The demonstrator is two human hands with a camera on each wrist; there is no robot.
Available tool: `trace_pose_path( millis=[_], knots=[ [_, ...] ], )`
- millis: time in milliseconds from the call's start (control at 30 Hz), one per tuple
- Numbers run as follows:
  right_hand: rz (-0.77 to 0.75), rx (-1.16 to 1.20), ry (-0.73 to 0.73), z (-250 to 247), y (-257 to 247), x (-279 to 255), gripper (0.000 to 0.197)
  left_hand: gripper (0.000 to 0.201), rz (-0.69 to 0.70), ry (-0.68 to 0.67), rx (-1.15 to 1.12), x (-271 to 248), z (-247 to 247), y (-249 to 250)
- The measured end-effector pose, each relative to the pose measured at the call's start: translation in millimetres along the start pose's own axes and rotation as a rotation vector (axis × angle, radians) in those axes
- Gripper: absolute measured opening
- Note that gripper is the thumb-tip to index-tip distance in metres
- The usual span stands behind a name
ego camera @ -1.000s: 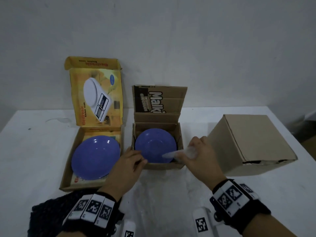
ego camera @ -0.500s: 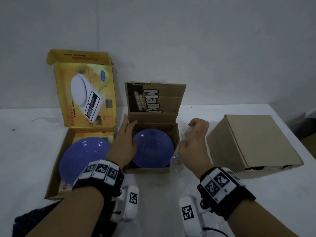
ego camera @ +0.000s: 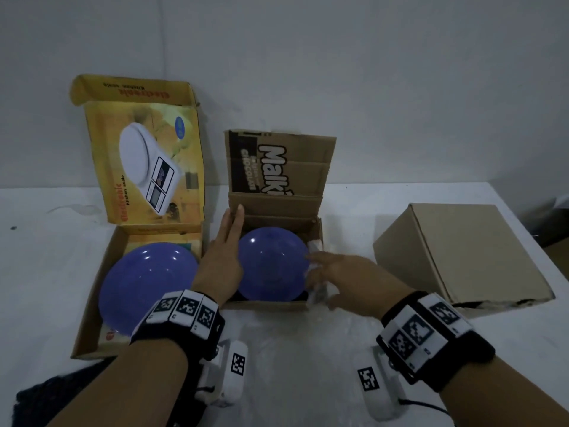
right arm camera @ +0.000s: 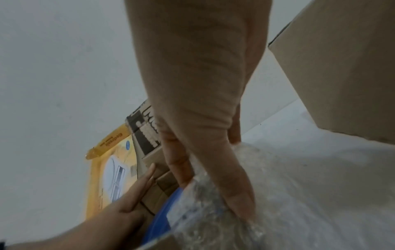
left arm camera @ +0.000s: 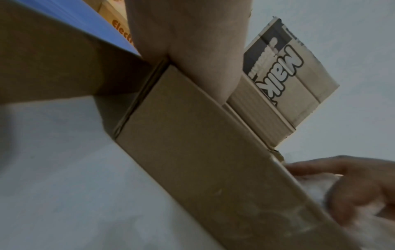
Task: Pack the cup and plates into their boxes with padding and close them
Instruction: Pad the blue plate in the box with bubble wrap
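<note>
A small blue plate (ego camera: 271, 269) lies in the open brown box (ego camera: 268, 305) with the printed flap. My left hand (ego camera: 226, 241) lies flat against that box's left wall, fingers straight; the left wrist view shows its palm (left arm camera: 188, 42) on the cardboard (left arm camera: 203, 152). My right hand (ego camera: 326, 266) presses a wad of bubble wrap (ego camera: 315, 291) down between the plate and the box's right wall. In the right wrist view its fingers (right arm camera: 235, 194) push into the wrap (right arm camera: 213, 219) beside the plate's rim (right arm camera: 162, 211). A larger blue plate (ego camera: 144, 285) lies in the open yellow scale box (ego camera: 92, 291).
A closed plain cardboard box (ego camera: 455, 248) stands at the right of the white table. A sheet of clear bubble wrap (ego camera: 292, 340) lies in front of the middle box. A dark cloth (ego camera: 46, 402) lies at the near left corner. The wall is close behind the boxes.
My right hand came down from a raised fist and now pushes the bubble wrap into the right side of the middle box. My left hand moved from the box's front to its left wall.
</note>
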State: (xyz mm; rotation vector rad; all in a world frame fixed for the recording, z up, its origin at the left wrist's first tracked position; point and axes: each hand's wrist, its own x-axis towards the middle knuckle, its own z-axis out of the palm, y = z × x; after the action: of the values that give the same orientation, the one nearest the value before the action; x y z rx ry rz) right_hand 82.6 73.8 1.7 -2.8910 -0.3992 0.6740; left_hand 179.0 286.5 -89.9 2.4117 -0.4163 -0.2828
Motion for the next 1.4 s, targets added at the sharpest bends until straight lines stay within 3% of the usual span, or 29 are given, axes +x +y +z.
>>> trace_pose_path(
  millis=[67,133,267,333,433,567,667,733,833,933,1000,1067,1233,1333,1400],
  knots=[
    [-0.028,0.045,0.089,-8.1,3.1,-2.0,0.022,0.1,-0.004,-0.001,-0.004,-2.6,1.0,-0.4],
    [-0.01,0.072,0.236,-18.3,6.0,-4.3,0.021,0.1,0.005,-0.004,0.001,-4.7,0.8,0.5],
    [0.038,0.076,0.734,-28.2,6.4,-5.5,0.021,0.1,0.034,-0.006,0.027,-8.3,2.5,1.8],
    [0.071,-0.007,0.85,-21.9,1.6,-2.1,0.019,0.099,0.016,0.003,0.018,-10.2,4.6,1.7],
    [0.073,-0.135,0.673,6.8,-4.9,3.3,0.011,0.09,-0.015,0.015,0.014,-14.1,6.4,2.6],
    [-0.036,-0.354,0.264,34.7,-15.2,-6.2,0.029,0.099,-0.05,0.027,-0.002,-17.0,7.4,6.1],
    [-0.125,-0.314,0.067,27.7,-28.3,-12.2,0.043,0.103,-0.044,0.04,-0.006,-17.2,8.8,6.9],
    [-0.076,-0.198,0.045,18.3,-33.0,-9.1,0.047,0.104,-0.052,0.036,0.0,-16.7,9.6,5.6],
    [0.04,-0.115,0.038,4.3,-32.9,4.7,0.037,0.104,-0.061,0.027,-0.002,-16.8,8.9,6.6],
    [0.03,-0.273,-0.005,4.2,-34.6,13.8,0.023,0.104,-0.064,0.033,0.008,-19.0,7.8,9.5],
    [-0.024,-0.43,-0.013,8.6,-36.6,17.2,0.025,0.102,-0.068,0.04,0.023,-19.8,7.6,10.5],
    [-0.042,-0.439,-0.021,2.5,-40.1,16.4,0.026,0.103,-0.076,0.034,0.028,-19.5,6.4,11.0],
    [0.055,-0.369,-0.302,-21.1,-35.4,23.4,0.022,0.101,-0.068,0.01,0.018,-17.3,3.8,11.5],
    [0.043,-0.33,-0.235,-12.5,-32.5,28.6,0.022,0.102,-0.067,0.007,0.027,-17.8,4.4,11.7],
    [0.065,-0.336,-0.147,-4.2,-30.8,29.4,0.033,0.101,-0.058,0.007,0.025,-18.1,4.9,11.0]
  ],
)
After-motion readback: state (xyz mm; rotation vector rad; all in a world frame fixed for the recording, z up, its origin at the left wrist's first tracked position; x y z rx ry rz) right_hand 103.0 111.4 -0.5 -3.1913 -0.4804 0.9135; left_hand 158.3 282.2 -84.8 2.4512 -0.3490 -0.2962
